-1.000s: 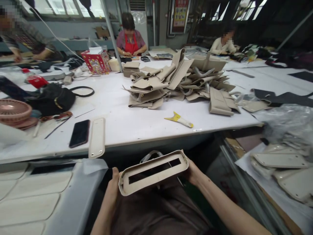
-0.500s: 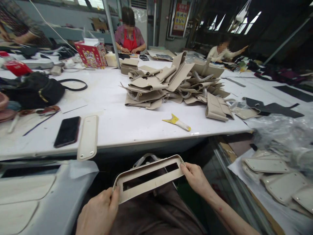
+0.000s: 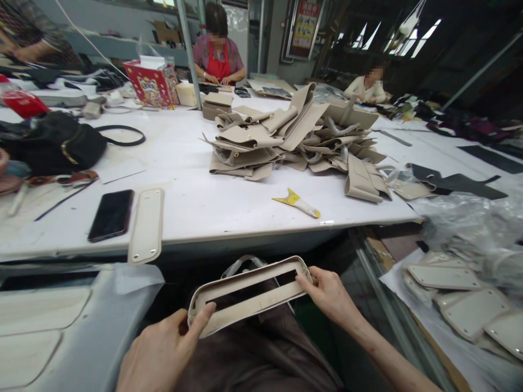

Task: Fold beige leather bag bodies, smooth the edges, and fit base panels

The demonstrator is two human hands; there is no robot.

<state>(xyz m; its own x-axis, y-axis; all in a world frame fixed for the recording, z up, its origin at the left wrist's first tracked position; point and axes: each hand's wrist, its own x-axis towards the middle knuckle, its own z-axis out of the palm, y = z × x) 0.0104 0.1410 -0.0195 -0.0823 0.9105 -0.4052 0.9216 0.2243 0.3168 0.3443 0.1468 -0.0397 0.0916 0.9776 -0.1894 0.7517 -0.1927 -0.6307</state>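
I hold a long beige leather frame piece (image 3: 245,305) with a narrow slot cut through its middle, low over my lap. My left hand (image 3: 163,351) grips its left end, thumb on top. At the other end my right hand (image 3: 329,294) pinches the rim with its fingers closed. The piece is tilted, its right end higher and its top face turned away from me. A flat beige strip with rivets (image 3: 146,224) lies on the white table (image 3: 204,212) just beyond, overhanging the front edge.
A black phone (image 3: 111,214) lies beside the strip and a yellow-handled scraper (image 3: 297,202) at mid-table. Behind it is a heap of beige leather parts (image 3: 294,141). A black bag (image 3: 57,144) sits at left. More beige panels (image 3: 457,288) lie at lower right. Other people work at the far tables.
The frame piece has tipped flatter, so its slot looks narrower. My left hand has shifted its grip, thumb now over the left end. The view has swung slightly left and down.
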